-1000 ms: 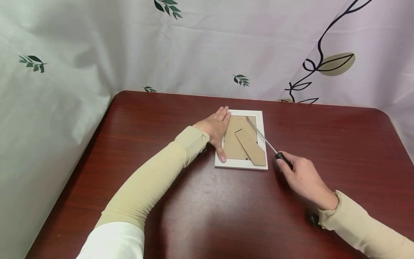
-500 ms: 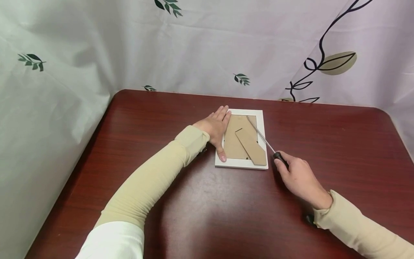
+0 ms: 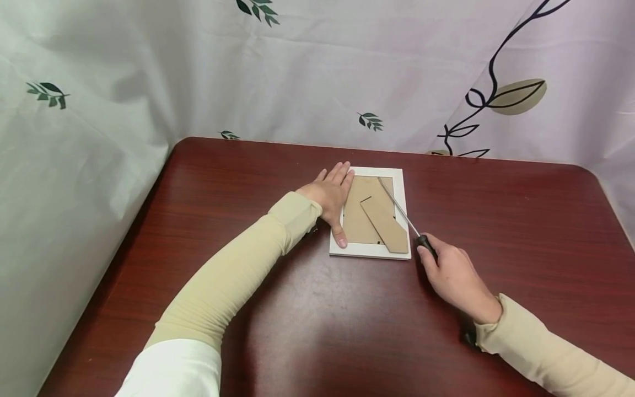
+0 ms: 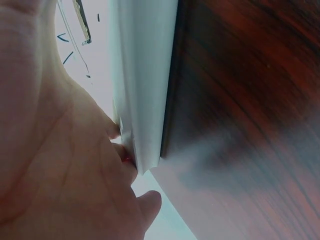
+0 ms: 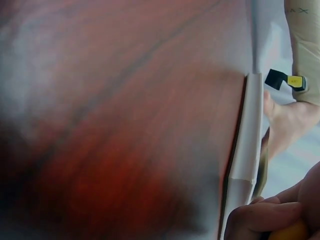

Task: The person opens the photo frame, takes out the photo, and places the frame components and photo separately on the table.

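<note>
A white picture frame (image 3: 369, 251) lies face down, its brown backing board (image 3: 358, 226) and slanted easel stand (image 3: 389, 229) facing up. My left hand (image 3: 328, 196) rests on the frame's left border, fingers spread and thumb near the lower left corner. In the left wrist view, my left hand (image 4: 75, 160) lies along the frame's edge (image 4: 142, 85). My right hand (image 3: 456, 275) grips the black handle of a screwdriver (image 3: 405, 218). Its shaft slants over the right border, with the tip at the backing's upper right. Whether the tip touches is unclear. A yellow handle part (image 5: 292, 231) shows in the right wrist view.
The dark red wooden table (image 3: 307, 320) has rounded far corners. A whitish curtain (image 3: 307, 71) with leaf patterns hangs behind it and along the left side. Small dark tabs (image 3: 394, 217) stick out at the backing's edges.
My right hand has shifted slightly left with the screwdriver, while its tip stays at the backing's upper right. The outermost finger of my left hand has spread a little; the picture frame keeps its place.
</note>
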The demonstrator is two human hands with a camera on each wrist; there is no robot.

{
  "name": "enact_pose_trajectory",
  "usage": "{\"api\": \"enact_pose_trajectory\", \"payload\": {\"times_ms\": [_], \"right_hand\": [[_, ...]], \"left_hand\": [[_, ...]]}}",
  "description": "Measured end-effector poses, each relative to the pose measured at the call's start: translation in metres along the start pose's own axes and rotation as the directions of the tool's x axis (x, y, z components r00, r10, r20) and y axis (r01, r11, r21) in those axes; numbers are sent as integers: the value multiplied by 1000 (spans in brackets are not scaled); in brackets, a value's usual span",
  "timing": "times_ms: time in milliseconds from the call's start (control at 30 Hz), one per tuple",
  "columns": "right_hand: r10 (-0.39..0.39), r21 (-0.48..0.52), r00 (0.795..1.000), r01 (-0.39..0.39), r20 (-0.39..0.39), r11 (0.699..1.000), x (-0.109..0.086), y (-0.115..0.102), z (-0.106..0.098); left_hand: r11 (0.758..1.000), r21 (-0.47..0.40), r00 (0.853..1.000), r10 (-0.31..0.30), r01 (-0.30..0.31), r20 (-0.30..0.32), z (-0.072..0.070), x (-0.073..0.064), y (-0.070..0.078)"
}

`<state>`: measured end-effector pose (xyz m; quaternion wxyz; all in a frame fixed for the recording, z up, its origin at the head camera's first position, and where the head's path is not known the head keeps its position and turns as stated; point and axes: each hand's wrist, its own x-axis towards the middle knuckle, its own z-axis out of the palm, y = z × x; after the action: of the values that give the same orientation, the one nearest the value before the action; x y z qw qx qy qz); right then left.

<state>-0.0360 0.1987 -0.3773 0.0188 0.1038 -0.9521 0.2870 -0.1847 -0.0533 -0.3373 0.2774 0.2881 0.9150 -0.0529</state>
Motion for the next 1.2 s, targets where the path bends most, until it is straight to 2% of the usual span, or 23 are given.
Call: {"api": "enact_pose_trajectory", "payload": {"times_ms": [700, 1200], "right_hand": [[60, -69, 997, -56, 50, 996, 5, -18, -2], [82, -25, 994, -81, 67, 996, 6, -17, -1]], "left_hand": [[1000, 1, 1000, 6, -6, -3, -1, 0, 0], [999, -22, 1000, 27, -27, 1, 0, 2, 0]]}}
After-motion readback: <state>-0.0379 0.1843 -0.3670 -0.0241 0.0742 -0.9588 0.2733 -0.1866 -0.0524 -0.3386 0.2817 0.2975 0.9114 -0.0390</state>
